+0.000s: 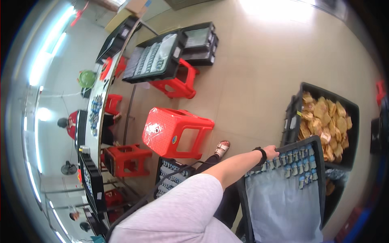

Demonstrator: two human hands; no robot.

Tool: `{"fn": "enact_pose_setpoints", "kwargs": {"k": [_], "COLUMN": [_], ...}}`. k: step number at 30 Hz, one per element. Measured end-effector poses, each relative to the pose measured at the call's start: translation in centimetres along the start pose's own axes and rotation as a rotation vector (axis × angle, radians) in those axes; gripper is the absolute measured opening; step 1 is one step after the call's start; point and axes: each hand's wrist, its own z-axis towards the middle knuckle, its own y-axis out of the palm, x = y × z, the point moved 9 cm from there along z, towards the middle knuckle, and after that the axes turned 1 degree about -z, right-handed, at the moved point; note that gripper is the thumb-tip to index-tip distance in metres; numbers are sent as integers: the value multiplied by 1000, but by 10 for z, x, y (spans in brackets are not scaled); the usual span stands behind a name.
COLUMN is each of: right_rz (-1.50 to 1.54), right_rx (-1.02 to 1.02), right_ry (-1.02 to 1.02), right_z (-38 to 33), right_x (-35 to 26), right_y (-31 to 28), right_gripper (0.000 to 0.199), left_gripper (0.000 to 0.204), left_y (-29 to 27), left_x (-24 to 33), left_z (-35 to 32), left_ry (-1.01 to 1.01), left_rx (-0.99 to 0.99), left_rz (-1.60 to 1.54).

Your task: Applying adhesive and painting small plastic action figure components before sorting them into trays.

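Observation:
My left hand (270,152), with a black band at the wrist, grips the rim of a black plastic tray (242,194). The tray is at the lower right, with its lower end near the picture's edge. Rows of small blue and grey parts (298,160) lie at the end by my hand. A whitish translucent sheet (279,202) covers much of the tray's bottom. My fingers are partly hidden at the rim. My right hand does not show. Beyond the held tray stands a black crate (352,141) full of yellowish-brown wrapped packets (324,117).
A red stool (162,129) stands left of my foot; another black tray (170,174) with parts sits below it. Farther off, stacked trays (162,52) rest on a red stool (182,85). A long worktable (95,137) runs along the left, with a person (72,125) in red seated there.

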Motion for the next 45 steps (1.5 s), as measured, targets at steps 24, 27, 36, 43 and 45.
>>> {"fn": "enact_pose_setpoints", "kwargs": {"k": [24, 27, 36, 43, 45], "right_rz": [-427, -425, -505, -363, -395], "right_rx": [-477, -577, -850, -986, -1045], "right_ry": [-695, -496, -79, -193, -160], "right_z": [-205, -277, -322, -333, -320], "right_x": [-492, -608, -615, -565, -556], "right_y": [430, 487, 757, 830, 852], "right_gripper": [50, 62, 75, 76, 77], "left_gripper": [30, 31, 45, 51, 51], "left_y": [-366, -419, -513, -462, -461], "left_x": [-27, 26, 28, -6, -2], "left_z": [-402, -507, -537, -499, -502], "left_ry": [77, 227, 438, 348, 236], "left_rx": [572, 591, 620, 775, 835], "left_rz": [-547, -475, -662, -775, -753]}}
